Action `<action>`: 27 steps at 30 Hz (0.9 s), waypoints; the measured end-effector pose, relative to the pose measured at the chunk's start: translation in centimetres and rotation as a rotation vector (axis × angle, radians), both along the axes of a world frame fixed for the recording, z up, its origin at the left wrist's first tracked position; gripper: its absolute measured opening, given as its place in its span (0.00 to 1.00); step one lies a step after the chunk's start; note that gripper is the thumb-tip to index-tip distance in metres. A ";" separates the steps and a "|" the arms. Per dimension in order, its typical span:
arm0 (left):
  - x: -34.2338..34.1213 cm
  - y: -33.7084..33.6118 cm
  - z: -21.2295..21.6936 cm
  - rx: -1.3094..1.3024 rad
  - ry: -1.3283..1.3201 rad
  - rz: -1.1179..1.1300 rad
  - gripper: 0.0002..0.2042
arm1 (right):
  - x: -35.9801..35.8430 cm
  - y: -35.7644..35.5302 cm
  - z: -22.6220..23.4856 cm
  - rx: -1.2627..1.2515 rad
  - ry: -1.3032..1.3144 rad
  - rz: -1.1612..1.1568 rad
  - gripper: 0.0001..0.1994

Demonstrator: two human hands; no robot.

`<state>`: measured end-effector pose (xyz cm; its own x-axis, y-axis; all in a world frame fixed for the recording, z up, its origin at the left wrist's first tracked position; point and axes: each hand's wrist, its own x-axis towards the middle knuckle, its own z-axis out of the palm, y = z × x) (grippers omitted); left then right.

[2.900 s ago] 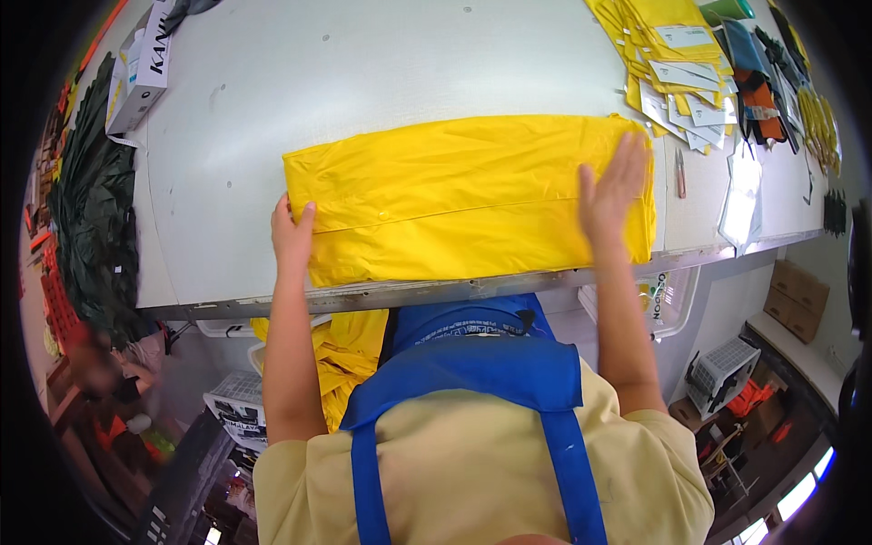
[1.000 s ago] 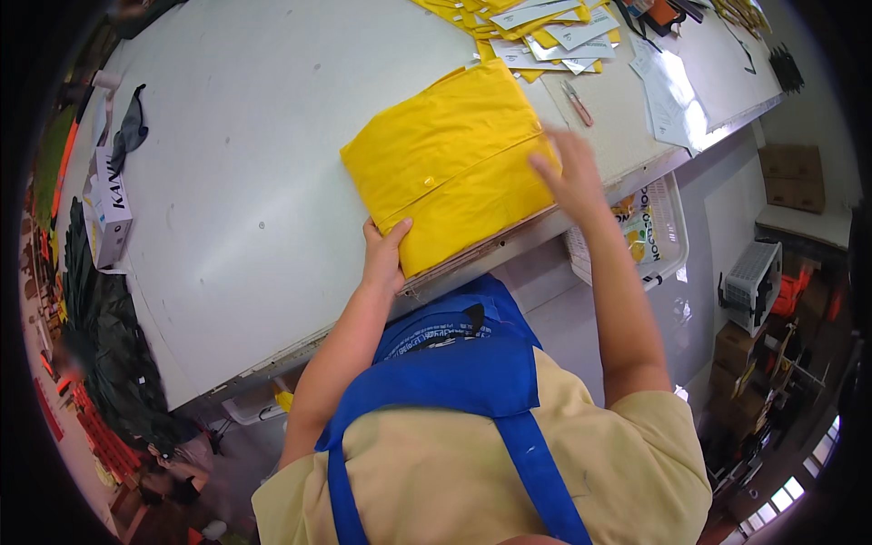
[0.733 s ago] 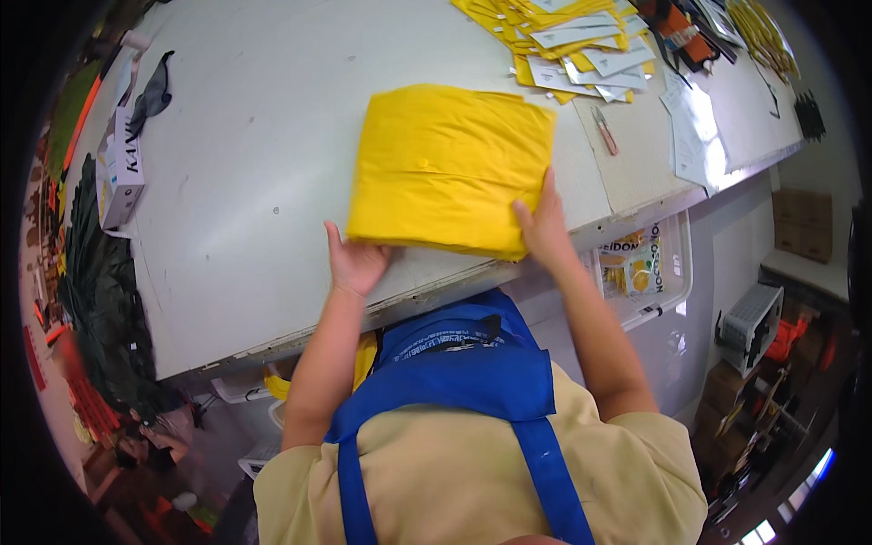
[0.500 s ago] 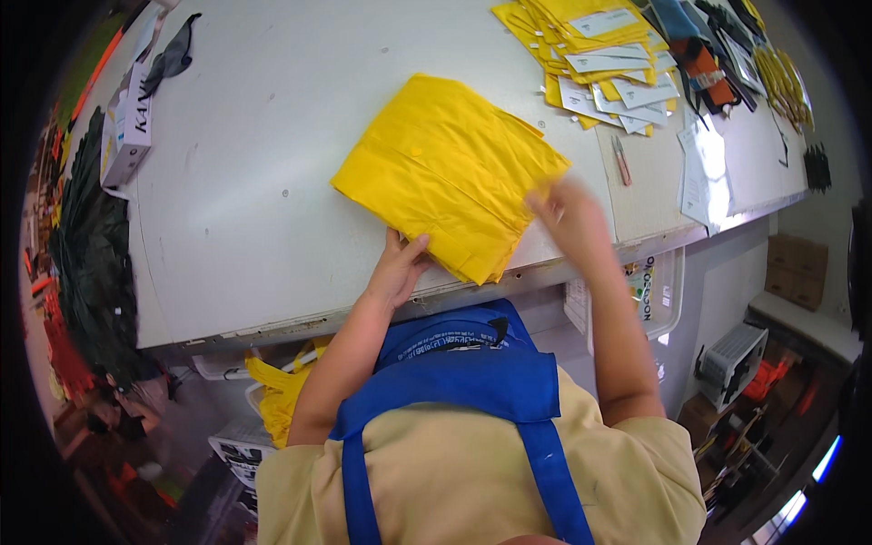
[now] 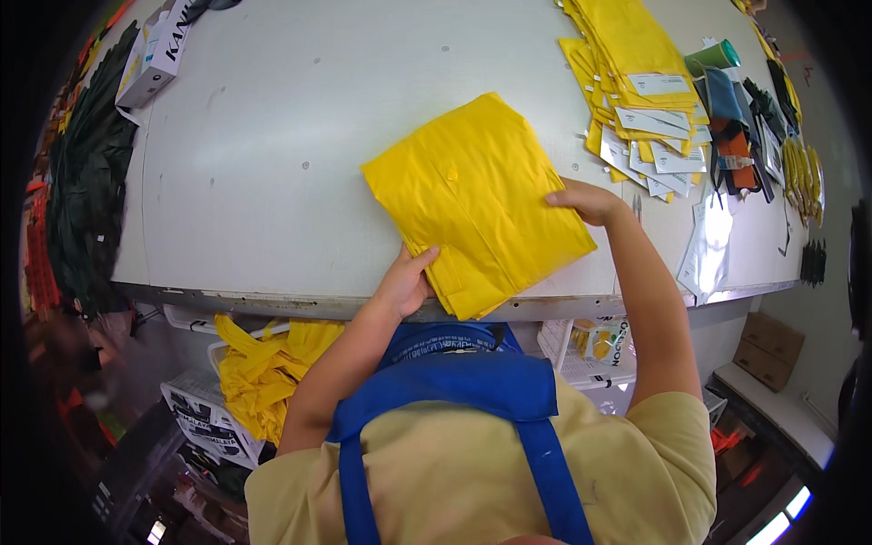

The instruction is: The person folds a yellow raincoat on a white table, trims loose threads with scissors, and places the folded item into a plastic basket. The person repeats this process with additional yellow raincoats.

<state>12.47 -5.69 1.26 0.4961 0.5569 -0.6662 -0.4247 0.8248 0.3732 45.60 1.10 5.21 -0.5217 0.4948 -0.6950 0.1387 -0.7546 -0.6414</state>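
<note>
Your L hand (image 5: 406, 280) grips the lower-left edge of the folded yellow waterproof-looking garment (image 5: 481, 209), thumb on top, fingers tucked under. Your R hand (image 5: 586, 202) has hold of its right edge, thumb likewise on top; the fingers below are hidden, so can't tell how firm the grip is. The garment sits mid-frame, a squarish bundle turned at an angle, w/ a round yellow snap nr its upper-left part and a seam running down its face. Its bottom corner pokes out past the front edge of the wide white counter (image 5: 263, 127); hard to say if the rest lies flat or is lifted a bit.

Upper right of frame, you've got a messy stack of flat yellow packets w/ white labels (image 5: 636, 100), well clear of the bundle, + a green cylindrical roll (image 5: 713, 57) just beside it. Upper left: a white cardboard box (image 5: 150, 77) next to a long dark-green fabric heap (image 5: 86, 168). Lower left, below counter level, there's a crumpled yellow fabric pile (image 5: 263, 381).
</note>
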 end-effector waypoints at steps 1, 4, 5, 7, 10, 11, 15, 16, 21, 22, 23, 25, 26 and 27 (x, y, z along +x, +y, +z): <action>-0.1 -0.1 0.1 0.013 -0.006 0.004 0.26 | 0.2 -0.7 0.1 -0.049 0.033 -0.017 0.49; -0.5 0.0 0.0 0.028 -0.037 -0.045 0.27 | -0.2 -3.2 0.4 -0.211 0.098 -0.087 0.53; -0.5 0.0 0.3 0.008 -0.017 -0.080 0.27 | -0.7 -3.9 0.5 -0.234 0.100 -0.137 0.51; -0.5 0.2 1.4 -0.032 0.026 -0.154 0.28 | -1.7 -4.8 1.2 -0.265 0.008 -0.234 0.49; -0.5 0.4 1.6 -0.027 0.100 -0.252 0.30 | -1.7 -5.1 1.9 -0.337 0.063 -0.350 0.45; -0.3 0.6 1.7 0.017 0.158 -0.274 0.29 | -1.8 -5.2 1.9 -0.250 0.014 -0.327 0.44; 0.6 0.6 0.7 0.162 0.292 -0.322 0.25 | -1.8 -4.4 1.6 0.105 -0.252 -0.179 0.40; 0.8 0.4 -0.2 0.191 0.301 -0.325 0.24 | -1.8 -4.3 1.5 0.194 -0.337 -0.128 0.39; 5.6 -1.2 -2.4 -0.001 0.382 -0.155 0.18 | -6.8 -4.2 2.9 0.632 -1.234 0.337 0.30; 6.4 -1.2 -2.4 -0.044 0.396 -0.138 0.18 | -8.3 -5.0 3.5 0.682 -1.310 0.367 0.30; 6.9 -1.3 -2.3 -0.088 0.407 -0.118 0.18 | -9.7 -5.9 4.1 0.733 -1.385 0.400 0.30; 7.2 -1.2 1.2 -0.148 0.293 -0.099 0.15 | -11.7 -7.8 5.3 0.767 -1.351 0.370 0.36; 7.0 -1.6 1.7 -0.162 0.263 -0.112 0.14 | -12.6 -8.9 6.7 0.793 -1.290 0.391 0.42; 7.1 -1.6 2.0 -0.164 0.232 -0.128 0.13 | -13.2 -9.8 7.8 0.824 -1.235 0.403 0.48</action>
<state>19.53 -7.30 3.29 0.3795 0.3753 -0.8456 -0.2330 0.9233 0.3052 32.43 -8.68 13.03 -0.0338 0.9186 -0.3937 0.9820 -0.0427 -0.1839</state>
